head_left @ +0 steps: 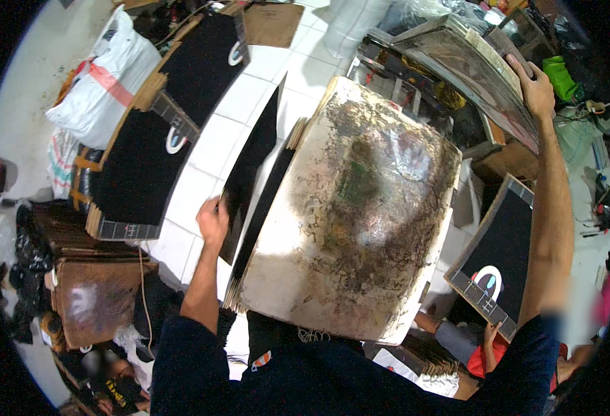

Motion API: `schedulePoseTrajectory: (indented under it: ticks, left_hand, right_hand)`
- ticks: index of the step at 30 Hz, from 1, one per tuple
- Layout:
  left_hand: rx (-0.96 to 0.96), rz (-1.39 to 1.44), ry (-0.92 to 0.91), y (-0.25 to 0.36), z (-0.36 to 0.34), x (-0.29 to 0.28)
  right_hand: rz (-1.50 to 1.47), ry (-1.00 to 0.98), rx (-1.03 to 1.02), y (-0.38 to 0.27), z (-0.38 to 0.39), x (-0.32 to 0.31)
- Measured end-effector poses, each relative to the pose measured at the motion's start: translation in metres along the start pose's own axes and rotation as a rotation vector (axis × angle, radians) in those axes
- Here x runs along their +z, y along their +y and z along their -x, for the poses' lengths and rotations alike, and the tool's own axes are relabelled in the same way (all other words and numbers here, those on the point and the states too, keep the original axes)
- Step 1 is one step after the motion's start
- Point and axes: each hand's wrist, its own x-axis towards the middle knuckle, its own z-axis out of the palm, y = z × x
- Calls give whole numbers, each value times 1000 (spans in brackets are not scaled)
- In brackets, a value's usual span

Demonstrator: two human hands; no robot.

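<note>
Left hand (213, 220): pinching the edge of a thin black sheet (253, 156), its fingers curling in.
Right hand (539, 90): grasping the far edge of a tilted framed screen (471, 80), fingers wrapping over a dark bar (517, 50) there.
Black sheet: standing out just left of the board, slanting over the floor.
Framed screen: leaning at the upper right, beyond the board.
Work surface: a pale board (346, 208) is filling the middle, its top carrying brown crust, dark stains and shiny patches.
Floor: white tiles (232, 100) are showing on the left and at the top.
Left side: black panels (204, 80) with white ovals are lying in a row, a white sack (111, 80) with a red stripe sitting beside them.
Lower left: brown boards (100, 301) are piling up near a seated person.
Lower right: a co-worker's hand (492, 336) is touching another black panel (499, 236).
Upper right: a bright green bag (561, 80) is resting among clutter.
In the way: the right forearm (554, 201) is crossing before the room's right side; the screen is covering part of a metal frame (381, 62).
</note>
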Motion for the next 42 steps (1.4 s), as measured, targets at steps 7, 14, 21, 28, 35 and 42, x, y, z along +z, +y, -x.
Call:
schedulePoseTrajectory:
  ticks: [7, 14, 21, 28, 35, 42]
  left_hand:
    - [90, -22, 84, 141, -38, -118]
    - [723, -147, 9, 263, 94, -180]
    - [582, 2, -260, 315, 225, -72]
    - [503, 43, -595, 354, 257, 30]
    - [-63, -121, -30, 170, 198, -19]
    - [-745, -97, 42, -47, 183, -134]
  right_hand:
    - [16, -75, -102, -9, 14, -7]
    - [-43, -33, -188, -8, 18, -3]
    - [-61, -38, -208, -6, 17, 2]
    - [-51, -98, -158, -11, 22, -7]
    - [-2, -87, -106, -15, 21, -12]
    - [13, -72, -108, -16, 24, -13]
